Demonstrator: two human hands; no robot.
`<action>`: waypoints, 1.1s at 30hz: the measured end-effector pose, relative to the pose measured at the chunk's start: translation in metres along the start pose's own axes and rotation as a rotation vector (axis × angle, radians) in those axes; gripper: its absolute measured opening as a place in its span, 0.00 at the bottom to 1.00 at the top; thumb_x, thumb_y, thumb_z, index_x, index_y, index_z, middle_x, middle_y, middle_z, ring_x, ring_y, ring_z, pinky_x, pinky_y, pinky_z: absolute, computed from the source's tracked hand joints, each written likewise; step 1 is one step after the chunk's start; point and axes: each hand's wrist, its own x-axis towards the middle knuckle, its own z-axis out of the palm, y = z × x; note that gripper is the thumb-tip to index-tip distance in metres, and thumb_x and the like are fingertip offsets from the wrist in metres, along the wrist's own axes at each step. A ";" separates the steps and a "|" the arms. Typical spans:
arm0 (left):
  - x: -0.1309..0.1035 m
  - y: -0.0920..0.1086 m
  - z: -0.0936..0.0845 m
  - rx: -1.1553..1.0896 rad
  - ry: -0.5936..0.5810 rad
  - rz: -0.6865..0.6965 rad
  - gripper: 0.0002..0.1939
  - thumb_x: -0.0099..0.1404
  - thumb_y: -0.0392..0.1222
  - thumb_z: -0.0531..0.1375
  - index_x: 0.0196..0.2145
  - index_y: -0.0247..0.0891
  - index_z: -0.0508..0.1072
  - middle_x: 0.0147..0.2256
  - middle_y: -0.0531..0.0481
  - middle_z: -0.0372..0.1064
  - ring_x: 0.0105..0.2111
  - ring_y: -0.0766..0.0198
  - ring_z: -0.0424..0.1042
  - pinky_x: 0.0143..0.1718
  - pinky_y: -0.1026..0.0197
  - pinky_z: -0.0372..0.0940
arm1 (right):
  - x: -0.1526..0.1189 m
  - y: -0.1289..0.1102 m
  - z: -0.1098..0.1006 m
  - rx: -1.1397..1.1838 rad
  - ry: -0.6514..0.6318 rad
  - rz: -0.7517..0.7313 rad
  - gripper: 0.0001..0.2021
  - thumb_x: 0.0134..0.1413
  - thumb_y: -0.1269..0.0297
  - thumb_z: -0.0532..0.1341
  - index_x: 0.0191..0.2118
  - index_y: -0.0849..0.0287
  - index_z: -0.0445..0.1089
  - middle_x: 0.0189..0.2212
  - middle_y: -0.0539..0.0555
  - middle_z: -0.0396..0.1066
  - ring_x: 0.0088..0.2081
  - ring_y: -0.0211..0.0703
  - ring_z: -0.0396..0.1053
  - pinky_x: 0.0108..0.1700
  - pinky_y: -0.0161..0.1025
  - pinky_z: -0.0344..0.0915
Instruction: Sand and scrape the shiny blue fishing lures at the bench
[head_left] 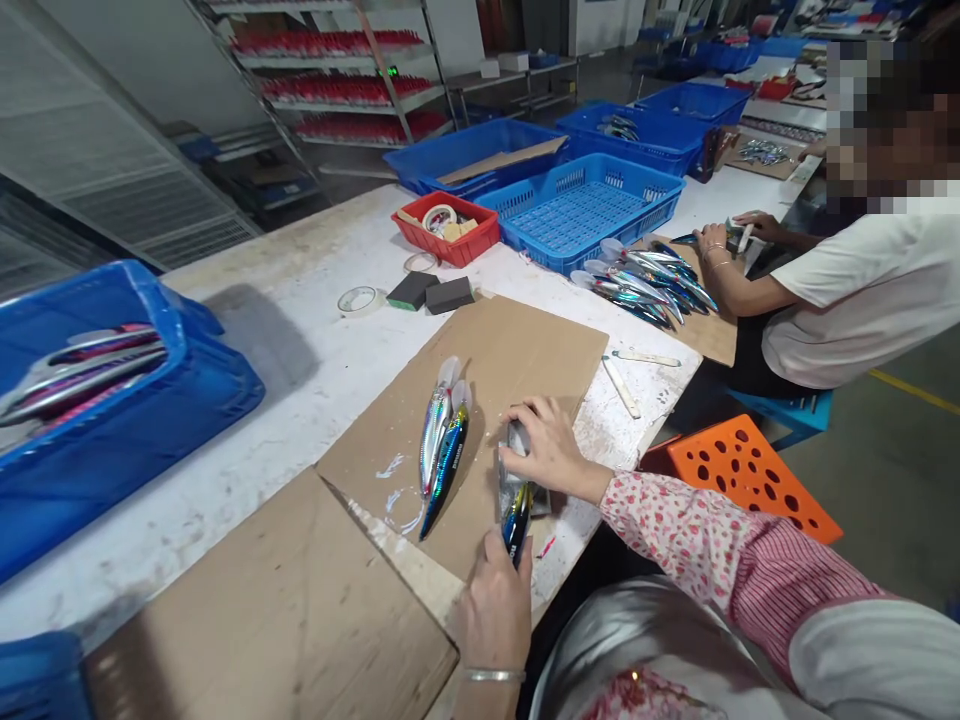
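Well, in the head view my left hand (496,600) has its grip closed round the lower part of a blue-backed lure (516,522), whose upper end meets a grey metal block (513,468). My right hand (551,450) has its grip closed over that block, thumb and fingers spread across it, just above the cardboard sheet (525,345).

As for how far along things are, one lure is in hand and two others (448,468) lie side by side on the sheet, clear lips pointing away from me. More sit in the deep blue tub (191,400) to my left. I can't tell which of them are finished, so I can't judge how much is left.

The desk (322,370) is white, scuffed and stained. On it are two dark blocks (450,296), a tape roll (358,299), a red tray (442,247) and a light-blue crate (553,258). Two thin sticks (621,388) lie to my right. Beyond them a seated person (870,290) works beside a pile of lures (652,285). Shelves of red pieces (337,90) stand across the room.
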 end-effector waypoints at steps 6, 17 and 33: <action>0.003 0.001 -0.005 -0.044 -0.069 -0.026 0.22 0.71 0.54 0.45 0.48 0.34 0.66 0.29 0.44 0.76 0.30 0.55 0.77 0.24 0.61 0.58 | 0.010 0.005 -0.003 -0.104 -0.034 -0.025 0.17 0.50 0.59 0.63 0.47 0.53 0.69 0.48 0.55 0.63 0.51 0.52 0.56 0.49 0.48 0.57; 0.006 -0.001 -0.020 -0.227 -0.135 -0.028 0.21 0.71 0.53 0.45 0.50 0.35 0.64 0.33 0.41 0.76 0.32 0.52 0.77 0.27 0.59 0.59 | 0.018 0.025 -0.016 -0.105 -0.007 0.062 0.17 0.48 0.60 0.64 0.46 0.54 0.71 0.45 0.54 0.65 0.49 0.51 0.58 0.50 0.47 0.58; 0.012 -0.007 -0.020 -0.374 -0.166 -0.008 0.19 0.70 0.49 0.47 0.49 0.33 0.66 0.36 0.38 0.77 0.35 0.52 0.77 0.31 0.59 0.61 | -0.010 0.007 -0.016 -0.127 -0.136 -0.086 0.16 0.51 0.58 0.63 0.47 0.54 0.69 0.45 0.55 0.64 0.48 0.50 0.58 0.49 0.47 0.57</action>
